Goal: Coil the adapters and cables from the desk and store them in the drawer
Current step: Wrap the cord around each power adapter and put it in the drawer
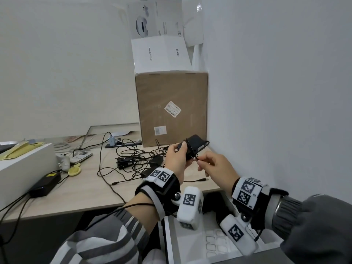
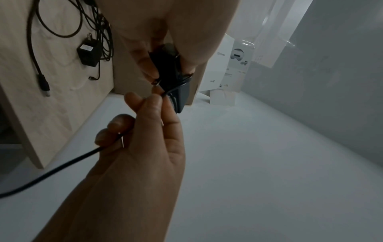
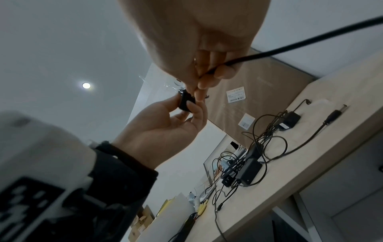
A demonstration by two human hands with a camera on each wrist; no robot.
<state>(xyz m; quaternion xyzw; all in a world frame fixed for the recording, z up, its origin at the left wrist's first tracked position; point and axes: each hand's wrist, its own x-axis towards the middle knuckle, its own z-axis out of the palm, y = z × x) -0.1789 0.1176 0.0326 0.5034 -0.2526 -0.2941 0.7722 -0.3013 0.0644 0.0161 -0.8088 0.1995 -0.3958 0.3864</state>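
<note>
White walls meet at a corner behind a pale wood desk [image 1: 91, 189], where a large brown cardboard box [image 1: 171, 109] is stood against the right wall with white product boxes [image 1: 160, 52] stacked on top. Held up in front of the box, above the desk's right end, a black power adapter [image 1: 194, 147] is gripped in the left hand [image 1: 176, 159], with fingers and thumb curled around its body. Its thin cable [image 1: 195, 156] is seen looped around the block. The free end of that cable is pinched between thumb and fingertips of the right hand [image 1: 213, 166], just beside the adapter's lower edge, so the two hands are nearly touching. The adapter's long axis is tilted, running up and to the right, away from the left hand.

Directly below both hands, an open white drawer [image 1: 171, 237] is seen, with dark items already lying inside it. The drawer is judged to lie nearer the right hand, straight down from the held adapter.

To the left on the desk, a tangle of black cables and further adapters [image 1: 133, 161] is left uncoiled, closer to the left hand. A larger black power brick [image 1: 45, 184] is lying near the desk's front left, beside a white box [image 1: 22, 168].
</note>
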